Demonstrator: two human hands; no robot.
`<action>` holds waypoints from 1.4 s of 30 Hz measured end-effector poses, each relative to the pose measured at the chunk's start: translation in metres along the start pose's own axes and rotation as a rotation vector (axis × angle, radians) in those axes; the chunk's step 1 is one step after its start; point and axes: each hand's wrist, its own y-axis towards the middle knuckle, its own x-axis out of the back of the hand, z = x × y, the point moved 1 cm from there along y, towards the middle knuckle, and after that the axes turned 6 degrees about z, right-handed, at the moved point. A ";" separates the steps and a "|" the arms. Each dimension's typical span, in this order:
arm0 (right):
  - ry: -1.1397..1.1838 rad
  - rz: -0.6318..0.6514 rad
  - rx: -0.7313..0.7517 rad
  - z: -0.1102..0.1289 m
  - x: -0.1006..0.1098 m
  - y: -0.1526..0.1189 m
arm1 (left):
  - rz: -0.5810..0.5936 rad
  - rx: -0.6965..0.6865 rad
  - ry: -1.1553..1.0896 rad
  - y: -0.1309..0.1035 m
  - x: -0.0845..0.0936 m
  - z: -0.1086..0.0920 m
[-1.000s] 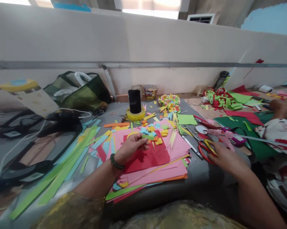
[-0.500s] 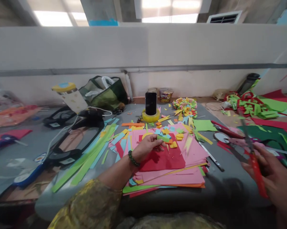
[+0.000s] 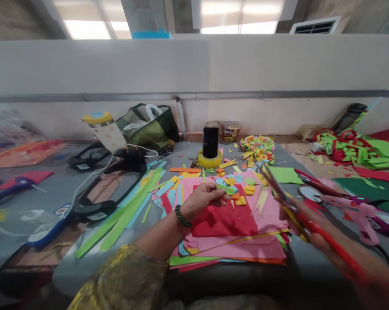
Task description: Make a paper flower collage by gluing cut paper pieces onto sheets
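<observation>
My left hand, a dark green bead bracelet on its wrist, is closed in a pinch on a small light-green piece of paper. It hovers over a red paper sheet lying on a stack of pink sheets. To the right, my blurred right hand is closed round red-handled scissors, their blades pointing up and left toward the paper pile. Something yellow shows along the scissors; I cannot make out what it is. Small orange, yellow and blue paper pieces are scattered just past my left fingers.
Long green paper strips lie left of the stack, beside black frame-like straps. A phone stands in a yellow tape roll at the back. On the right are a pink glue gun and a pile of red and green paper.
My right hand has brought the scissors leftward, closer to the paper stack, uncovering the pink glue gun. My left hand keeps its pinch on the green piece. The view has shifted slightly.
</observation>
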 end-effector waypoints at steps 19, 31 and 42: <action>-0.170 0.373 -0.078 0.045 -0.011 0.010 | 0.013 0.070 0.120 -0.002 0.002 -0.001; -0.090 0.380 -0.073 0.057 -0.010 0.006 | 0.002 0.078 0.091 -0.003 -0.003 -0.001; -0.108 0.387 -0.040 0.054 -0.016 0.009 | -0.019 0.105 0.092 -0.002 -0.002 0.001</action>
